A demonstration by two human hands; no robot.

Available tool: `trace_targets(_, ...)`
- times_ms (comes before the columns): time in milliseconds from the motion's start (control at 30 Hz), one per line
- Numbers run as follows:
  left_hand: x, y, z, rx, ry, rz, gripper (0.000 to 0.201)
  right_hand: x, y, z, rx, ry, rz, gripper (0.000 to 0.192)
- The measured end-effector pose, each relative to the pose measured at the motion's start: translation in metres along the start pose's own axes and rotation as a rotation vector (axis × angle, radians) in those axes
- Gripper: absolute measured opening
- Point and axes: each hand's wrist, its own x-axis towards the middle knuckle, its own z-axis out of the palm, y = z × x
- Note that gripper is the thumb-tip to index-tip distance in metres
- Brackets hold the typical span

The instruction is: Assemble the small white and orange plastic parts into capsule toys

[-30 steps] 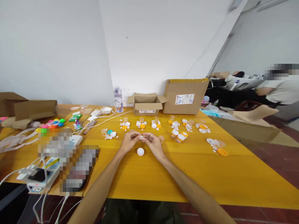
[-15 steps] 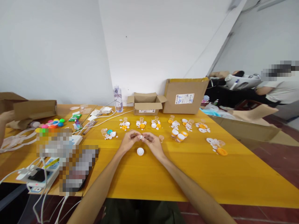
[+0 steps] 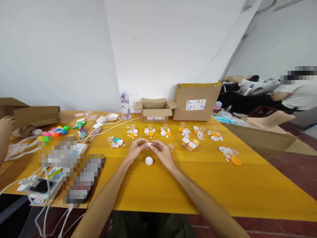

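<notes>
Between the fingertips of both hands is a small white plastic part with little holes or dark spots. My left hand pinches it from the left, and my right hand pinches it from the right; both are closed. Just below them on the table stands a round white cap with an orange rim. A small clear cup sits right beside my right hand. Farther right are white-lidded clear jars. The part's exact kind is too small to make out.
Groups of clear cups, discs and small white parts lie in a row across the yellow table. Behind stand an open carton, a flat box and a bottle. Left are a power strip, a phone and another person's hand.
The small white part has shifted slightly between my fingertips and shows more of its face. At the far left, the other person's hand has moved a little.
</notes>
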Motion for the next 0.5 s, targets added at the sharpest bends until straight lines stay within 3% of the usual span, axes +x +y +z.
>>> trace_targets(133,0.0,0.002,-0.001,-0.11,0.097,-0.023,0.025,-0.001,0.003,-0.002,-0.152,-0.086,0.016,0.045)
trace_targets(333,0.002,0.003,-0.003,-0.306,0.179,-0.067,0.026,-0.006,0.0,-0.01,-0.373,-0.342,0.017,0.085)
trace_targets(500,0.002,0.004,-0.003,-0.347,0.191,-0.072,0.026,-0.007,0.001,-0.013,-0.363,-0.442,-0.025,0.077)
